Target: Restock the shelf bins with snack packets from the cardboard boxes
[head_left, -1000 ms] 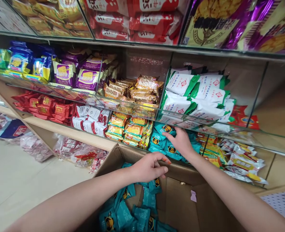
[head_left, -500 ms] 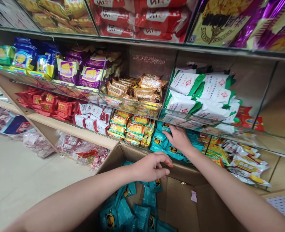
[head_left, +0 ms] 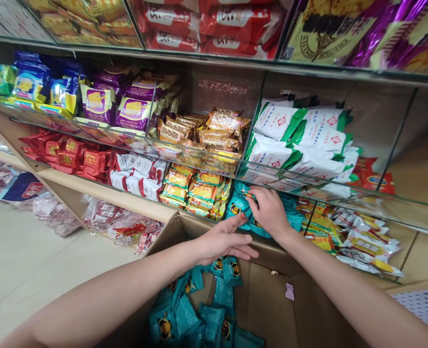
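My right hand (head_left: 268, 212) reaches into a low shelf compartment of teal snack packets (head_left: 237, 207). Its fingers are bent and close together on a packet at the back, and the fingertips are partly hidden. Over the near side of an open cardboard box (head_left: 272, 309), my left hand (head_left: 225, 239) hangs with fingers spread and nothing in it. More teal snack packets (head_left: 187, 316) lie loose in the bottom and left part of the box.
Glass-fronted dividers surround the compartment. Yellow-orange packets (head_left: 201, 193) sit left of it, mixed yellow and red packets (head_left: 321, 227) right. White-and-green packets (head_left: 297, 130) rest on the shelf above, behind a low glass edge (head_left: 308, 186). Bagged goods (head_left: 52, 212) lie lower left on the floor.
My left hand has turned and spread its fingers, rising slightly toward the shelf. My right hand's fingers have drawn in closer over the packets. The view has shifted slightly.
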A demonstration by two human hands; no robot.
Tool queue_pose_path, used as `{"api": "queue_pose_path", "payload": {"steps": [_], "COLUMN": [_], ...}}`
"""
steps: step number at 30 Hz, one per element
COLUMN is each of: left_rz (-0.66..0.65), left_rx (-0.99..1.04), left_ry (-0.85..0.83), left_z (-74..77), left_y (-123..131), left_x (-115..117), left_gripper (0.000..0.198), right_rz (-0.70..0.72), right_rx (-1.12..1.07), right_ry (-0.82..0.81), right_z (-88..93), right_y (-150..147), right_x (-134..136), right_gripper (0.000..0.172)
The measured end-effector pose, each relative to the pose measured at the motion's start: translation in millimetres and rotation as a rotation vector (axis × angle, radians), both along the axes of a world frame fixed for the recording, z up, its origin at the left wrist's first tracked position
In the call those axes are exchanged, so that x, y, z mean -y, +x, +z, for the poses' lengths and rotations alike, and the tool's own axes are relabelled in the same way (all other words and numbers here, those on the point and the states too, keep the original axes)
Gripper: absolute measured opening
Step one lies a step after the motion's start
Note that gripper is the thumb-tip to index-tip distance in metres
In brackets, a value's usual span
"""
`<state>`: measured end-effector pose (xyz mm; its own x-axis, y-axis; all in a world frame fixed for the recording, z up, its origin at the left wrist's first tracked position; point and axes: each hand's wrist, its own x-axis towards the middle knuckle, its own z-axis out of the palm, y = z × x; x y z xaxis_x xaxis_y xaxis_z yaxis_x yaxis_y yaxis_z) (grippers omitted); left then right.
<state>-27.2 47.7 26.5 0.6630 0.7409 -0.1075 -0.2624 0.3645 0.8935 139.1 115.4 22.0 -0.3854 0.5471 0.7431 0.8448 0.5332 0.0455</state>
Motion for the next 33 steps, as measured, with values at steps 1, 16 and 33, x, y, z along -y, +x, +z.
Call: {"api": "queue_pose_path", "payload": {"steps": [1, 16, 33], "left_rz": [-0.012, -0.073, 0.052], "left_rx": [0.035, 0.207, 0.284], "left_ry": [-0.029, -0.326, -0.256], "left_z": [1.0, 9.1, 10.8], "left_y": [-1, -3, 9], "left_x": [-1, -14, -28], "left_gripper": [0.05, 0.041, 0.041], "right_rz": [0.025, -0.043, -0.175], "right_rx": [-0.024, -0.84, -0.744], "right_ry": [0.015, -0.506, -0.711], "right_z": [0.5, 6.4, 16.8], "right_y": [1, 21, -10], "right_x": [4, 58, -7], "right_gripper": [0.015, 0.036, 0.024]}}
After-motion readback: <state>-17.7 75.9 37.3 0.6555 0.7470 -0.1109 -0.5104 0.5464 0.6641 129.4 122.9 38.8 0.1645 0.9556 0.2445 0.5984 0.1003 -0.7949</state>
